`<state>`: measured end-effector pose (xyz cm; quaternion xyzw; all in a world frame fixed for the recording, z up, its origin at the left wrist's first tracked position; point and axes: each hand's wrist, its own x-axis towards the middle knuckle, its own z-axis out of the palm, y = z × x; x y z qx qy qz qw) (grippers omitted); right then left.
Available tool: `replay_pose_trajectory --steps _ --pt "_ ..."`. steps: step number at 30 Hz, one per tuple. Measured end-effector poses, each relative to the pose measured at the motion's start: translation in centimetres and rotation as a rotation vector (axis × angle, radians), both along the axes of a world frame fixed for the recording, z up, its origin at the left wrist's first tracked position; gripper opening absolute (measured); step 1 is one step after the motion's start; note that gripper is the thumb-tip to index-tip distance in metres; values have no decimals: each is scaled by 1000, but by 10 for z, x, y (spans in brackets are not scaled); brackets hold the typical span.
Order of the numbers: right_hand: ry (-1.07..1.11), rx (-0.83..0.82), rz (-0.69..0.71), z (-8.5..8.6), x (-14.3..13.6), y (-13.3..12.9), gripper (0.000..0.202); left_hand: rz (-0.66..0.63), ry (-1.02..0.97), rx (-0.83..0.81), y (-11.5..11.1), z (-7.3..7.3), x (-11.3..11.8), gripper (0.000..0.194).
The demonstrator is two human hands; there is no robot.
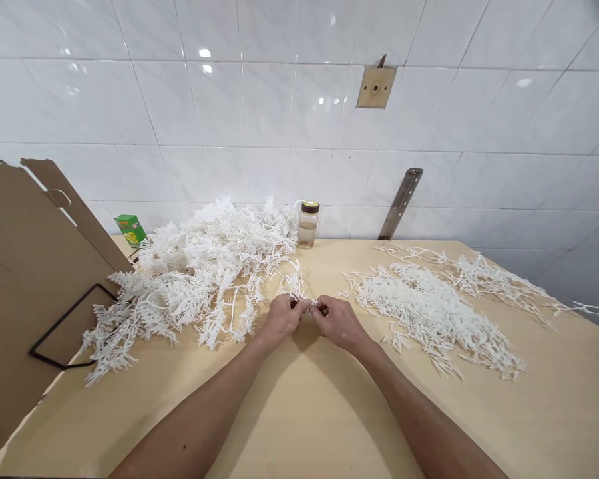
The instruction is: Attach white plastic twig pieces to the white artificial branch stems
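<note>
The left hand's grip [282,314] is closing, thumb against fingers, on a white, thin, branching, plastic-looking sprig [294,285], and the right hand's grip [338,322] is pinching the same piece just beside it. The sprig is sitting mid-scene above the pale, wood-coloured worktop [314,426], its forked tips pointing toward the far side (the fingers are hiding the part between them).

Left of the hands, a large, tangled heap of white, feathery sprigs [214,246] is spreading toward the far edge. To the right, a flatter pile of short white branching pieces [424,313] is lying, with looser, barer white stems [494,279] stretching beyond it on the far right.

At the far edge, a clear, round jar with a dark brown and yellow lid [307,233] is standing just right of the heap, and a small green carton [130,230] is leaning at the heap's far left. A brown cardboard panel [34,286] is filling the left side, and a perforated metal bracket [402,203] is rising against the glossy white tiled wall [264,100].
</note>
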<state>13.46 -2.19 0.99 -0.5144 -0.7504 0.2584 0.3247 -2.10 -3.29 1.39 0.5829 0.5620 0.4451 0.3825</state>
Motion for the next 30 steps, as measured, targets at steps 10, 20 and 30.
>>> replay_pose_trajectory --steps 10,20,30 --pt "404 -524 -92 -5 -10 4 14 149 -48 118 1 -14 14 33" --pt "133 148 -214 -2 -19 0 14 154 -159 128 3 -15 15 36" --pt "194 -150 -288 -6 7 14 12 47 -230 129 -2 -8 11 40"
